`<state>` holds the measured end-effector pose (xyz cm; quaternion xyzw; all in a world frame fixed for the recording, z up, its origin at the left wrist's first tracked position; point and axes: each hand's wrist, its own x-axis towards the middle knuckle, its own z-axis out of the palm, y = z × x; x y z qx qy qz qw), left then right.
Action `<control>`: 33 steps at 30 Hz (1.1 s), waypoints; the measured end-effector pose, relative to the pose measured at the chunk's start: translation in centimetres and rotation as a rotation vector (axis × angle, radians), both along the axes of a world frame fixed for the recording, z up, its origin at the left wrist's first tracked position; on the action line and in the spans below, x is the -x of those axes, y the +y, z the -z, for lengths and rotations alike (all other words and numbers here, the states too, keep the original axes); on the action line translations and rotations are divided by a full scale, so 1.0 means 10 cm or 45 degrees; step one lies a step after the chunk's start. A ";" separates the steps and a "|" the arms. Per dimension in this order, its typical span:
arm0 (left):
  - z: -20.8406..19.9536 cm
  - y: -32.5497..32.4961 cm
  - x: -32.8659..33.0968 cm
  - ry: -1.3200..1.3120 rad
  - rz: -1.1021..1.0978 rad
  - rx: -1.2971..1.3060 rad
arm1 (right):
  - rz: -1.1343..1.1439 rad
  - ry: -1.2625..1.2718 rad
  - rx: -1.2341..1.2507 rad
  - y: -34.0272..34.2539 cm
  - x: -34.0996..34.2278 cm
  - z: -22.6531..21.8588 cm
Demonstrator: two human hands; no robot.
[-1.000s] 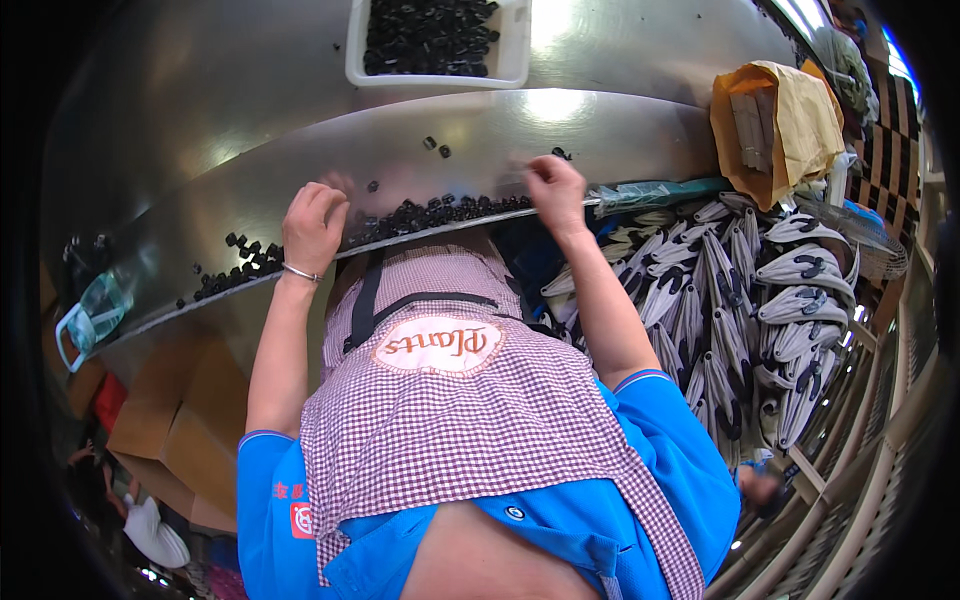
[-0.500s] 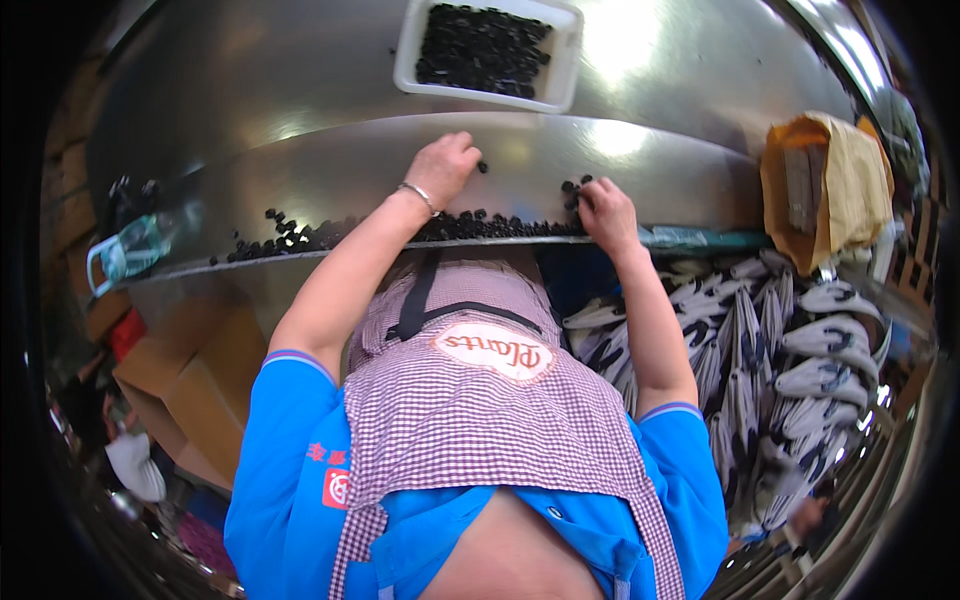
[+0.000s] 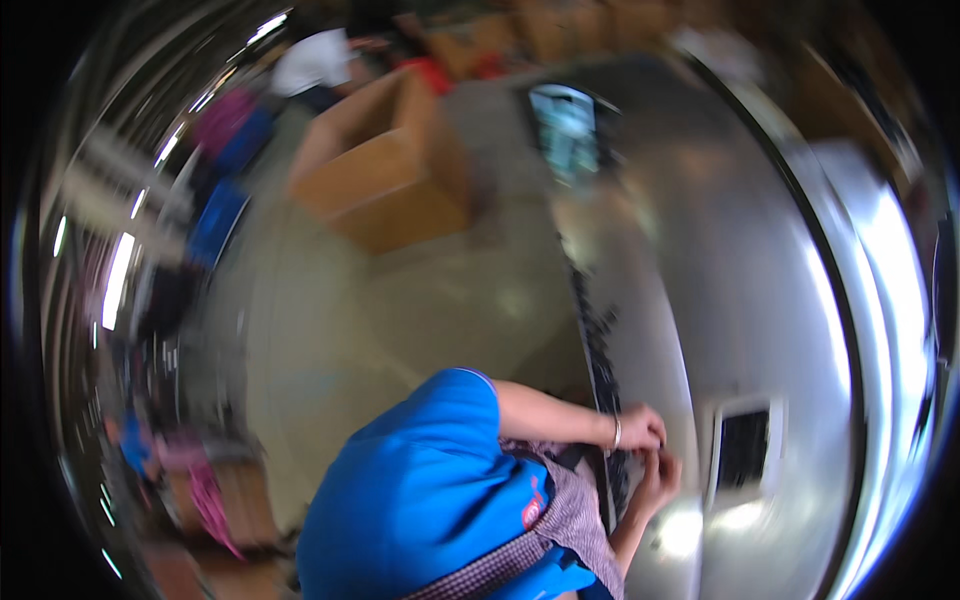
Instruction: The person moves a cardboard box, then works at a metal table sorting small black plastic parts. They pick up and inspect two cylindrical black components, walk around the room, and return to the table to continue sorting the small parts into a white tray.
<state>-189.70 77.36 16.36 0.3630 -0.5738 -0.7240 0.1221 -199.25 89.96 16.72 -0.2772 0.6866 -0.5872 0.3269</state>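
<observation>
My left hand (image 3: 640,428), with a bracelet at the wrist, and my right hand (image 3: 658,478) are close together over the metal worktable (image 3: 740,270). The fingers of both are bent into a pinch, their tips nearly meeting. A small dark spot shows between them, but blur hides what it is. Small black pieces (image 3: 597,345) lie in a long row along the table's near edge, running under my left forearm. Beyond my hands a white tray (image 3: 776,445) of black pieces sits on the table.
A clear bluish plastic container (image 3: 566,130) stands at the table's far end. An open cardboard box (image 3: 400,205) is on the floor beside it. Blue crates (image 3: 218,222) and pink cloth (image 3: 207,500) are at the left. A person in white (image 3: 312,62) is at the back.
The view has swung round to the left, bringing the floor and cardboard box into the middle. My hands, apart over the row of black pieces before, have come together at the fingertips.
</observation>
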 end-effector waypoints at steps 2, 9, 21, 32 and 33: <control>-0.05 -0.09 -0.09 0.014 -0.139 -0.178 | -0.126 -0.042 0.040 -0.22 0.00 -0.06; -0.46 -0.32 -0.66 0.061 -0.710 -0.145 | -0.601 -0.284 0.038 -0.91 -0.23 -0.30; -0.38 -0.46 -1.22 0.225 -0.886 -0.043 | -0.884 -0.756 0.110 -1.49 -0.74 -0.33; -0.37 -0.52 -1.21 -0.308 -0.543 0.820 | -0.810 -0.593 -0.461 -1.37 -0.47 -0.42; -0.32 -0.58 -1.17 -0.361 -0.517 0.917 | -0.810 -0.542 -0.429 -1.35 -0.38 -0.36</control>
